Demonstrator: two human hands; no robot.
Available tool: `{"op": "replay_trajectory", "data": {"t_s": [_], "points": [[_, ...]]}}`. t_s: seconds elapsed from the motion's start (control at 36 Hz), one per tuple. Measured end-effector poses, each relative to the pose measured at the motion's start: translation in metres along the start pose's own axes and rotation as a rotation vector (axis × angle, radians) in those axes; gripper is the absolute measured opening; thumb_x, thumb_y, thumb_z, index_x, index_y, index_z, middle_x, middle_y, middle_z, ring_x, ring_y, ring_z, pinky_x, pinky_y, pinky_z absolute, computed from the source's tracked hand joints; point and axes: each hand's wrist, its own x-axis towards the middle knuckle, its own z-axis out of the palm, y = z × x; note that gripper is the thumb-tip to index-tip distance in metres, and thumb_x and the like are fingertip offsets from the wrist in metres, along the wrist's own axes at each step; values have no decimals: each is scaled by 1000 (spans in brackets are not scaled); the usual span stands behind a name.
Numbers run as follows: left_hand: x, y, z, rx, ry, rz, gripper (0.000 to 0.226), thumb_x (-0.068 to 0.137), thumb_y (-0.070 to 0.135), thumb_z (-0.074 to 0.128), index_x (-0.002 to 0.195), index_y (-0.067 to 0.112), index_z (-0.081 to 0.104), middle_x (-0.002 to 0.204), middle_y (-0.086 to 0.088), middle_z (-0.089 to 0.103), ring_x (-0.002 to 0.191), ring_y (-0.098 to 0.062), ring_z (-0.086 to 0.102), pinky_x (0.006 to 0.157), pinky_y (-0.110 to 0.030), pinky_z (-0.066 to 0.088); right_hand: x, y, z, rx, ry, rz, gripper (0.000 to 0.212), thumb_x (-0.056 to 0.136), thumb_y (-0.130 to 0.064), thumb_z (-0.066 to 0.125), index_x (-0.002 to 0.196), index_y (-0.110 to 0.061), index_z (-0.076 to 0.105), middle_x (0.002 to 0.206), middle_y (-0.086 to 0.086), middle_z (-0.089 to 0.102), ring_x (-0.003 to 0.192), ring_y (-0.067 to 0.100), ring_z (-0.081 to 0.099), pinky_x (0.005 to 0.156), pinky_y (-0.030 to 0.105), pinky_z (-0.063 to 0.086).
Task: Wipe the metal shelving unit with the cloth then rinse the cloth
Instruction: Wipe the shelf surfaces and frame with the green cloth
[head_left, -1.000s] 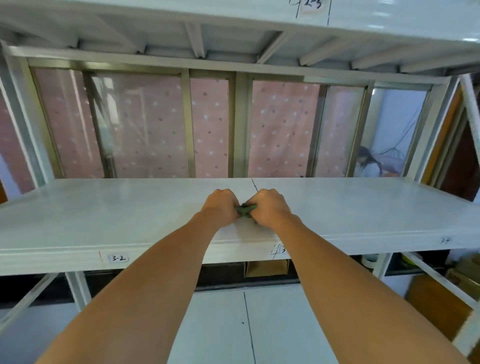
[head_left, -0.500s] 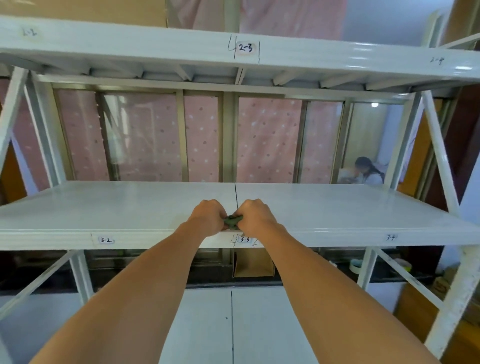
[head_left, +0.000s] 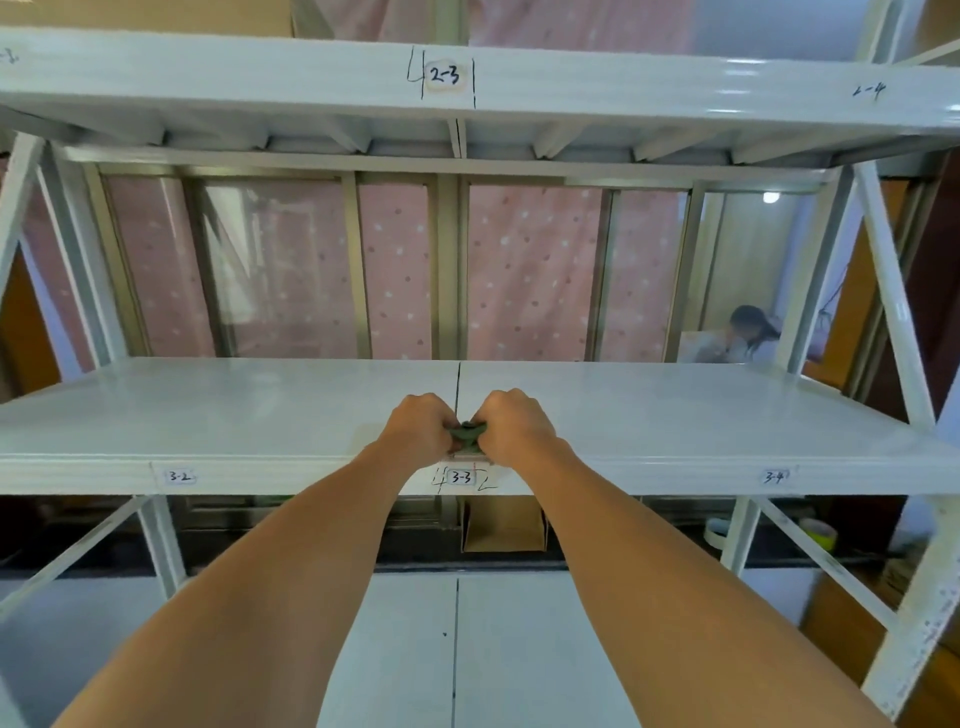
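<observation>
The white metal shelving unit fills the view, with a middle shelf at hand height and an upper shelf above. A small dark green cloth is bunched up near the middle shelf's front edge, over the label "3-3". My left hand and my right hand are both closed on the cloth, one at each end, knuckles almost touching. Most of the cloth is hidden inside the two fists.
White diagonal braces and uprights frame the right side. A cardboard box sits under the middle shelf, tape rolls at lower right. Behind the shelf is a window with pink dotted curtains. A person sits far back right.
The view has tilted up and pulled back, so the upper shelf with its labels now shows. Both hands stay closed on the cloth at the same spot on the shelf's front edge.
</observation>
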Motion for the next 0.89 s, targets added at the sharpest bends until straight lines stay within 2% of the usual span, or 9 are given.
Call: {"op": "replay_trajectory", "data": {"t_s": [0.08, 0.25, 0.53, 0.64, 0.72, 0.89], "points": [[21, -3, 3, 21, 1, 6, 13, 89, 25, 68, 95, 21, 79, 77, 5, 60, 83, -18, 56, 64, -23, 41, 17, 4, 8, -7, 14, -3, 34, 90, -9, 59, 118, -21, 74, 98, 8, 62, 79, 25, 54, 68, 31, 51], [72, -16, 12, -9, 7, 20, 13, 86, 28, 74, 92, 18, 78, 84, 0, 62, 87, -20, 56, 68, -27, 41, 63, 15, 22, 13, 11, 12, 37, 89, -9, 59, 119, -23, 74, 111, 10, 65, 95, 31, 62, 79, 34, 56], [180, -36, 29, 51, -2, 63, 17, 90, 27, 68, 90, 13, 76, 83, -1, 61, 85, -21, 57, 68, -27, 42, 170, 35, 50, 23, -7, 43, 39, 89, -7, 56, 116, -25, 76, 112, 10, 69, 99, 32, 64, 85, 35, 56], [221, -40, 35, 64, -15, 71, 19, 90, 27, 67, 100, 14, 77, 98, -8, 69, 96, -28, 63, 75, -31, 51, 210, 48, 62, 27, -1, 51, 38, 90, -11, 58, 120, -26, 74, 117, 9, 68, 109, 32, 62, 90, 32, 54], [249, -43, 40, 59, -12, 72, 21, 90, 31, 67, 102, 16, 77, 100, -9, 69, 101, -28, 63, 76, -29, 49, 235, 54, 68, 36, -8, 77, 34, 92, -11, 58, 120, -22, 74, 109, 10, 66, 102, 32, 63, 85, 32, 54], [291, -48, 51, 33, 5, 71, 17, 89, 28, 67, 94, 15, 77, 94, -10, 68, 98, -29, 63, 74, -29, 49, 271, 62, 76, 10, 8, 77, 30, 90, -12, 60, 113, -23, 77, 110, 12, 69, 99, 31, 63, 87, 33, 55]]}}
